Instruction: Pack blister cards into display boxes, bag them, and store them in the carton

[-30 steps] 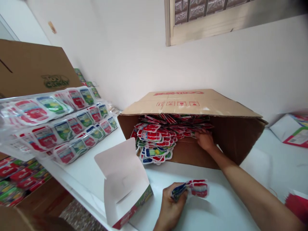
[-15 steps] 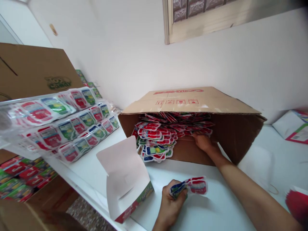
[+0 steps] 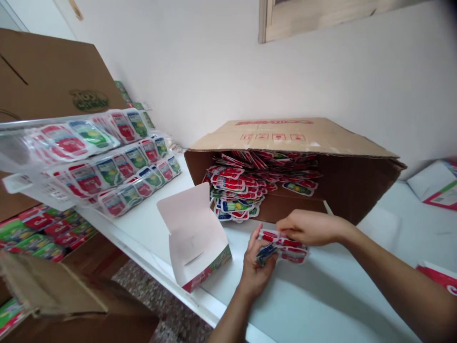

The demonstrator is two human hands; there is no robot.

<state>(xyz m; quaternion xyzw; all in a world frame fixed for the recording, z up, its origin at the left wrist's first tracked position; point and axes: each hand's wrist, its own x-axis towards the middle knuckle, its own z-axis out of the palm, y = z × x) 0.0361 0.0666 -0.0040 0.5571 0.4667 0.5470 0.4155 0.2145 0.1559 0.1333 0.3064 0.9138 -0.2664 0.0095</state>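
My left hand grips a small stack of red, blue and green packets above the white table. My right hand is closed on the top of the same stack, laying packets onto it. Just behind lies a brown cardboard box on its side, with a heap of the same packets spilling from its open mouth. To the left of my left hand, a small open carton stands with its white flap raised.
Clear trays of packets jut over the table's left edge. Brown cardboard boxes stand at the left and low at the front left. Flat cartons lie at the right and at the near right edge. A white wall is behind.
My right hand came out of the big box and moved down to the stack in my left hand. The view shifted down and to the right a little.
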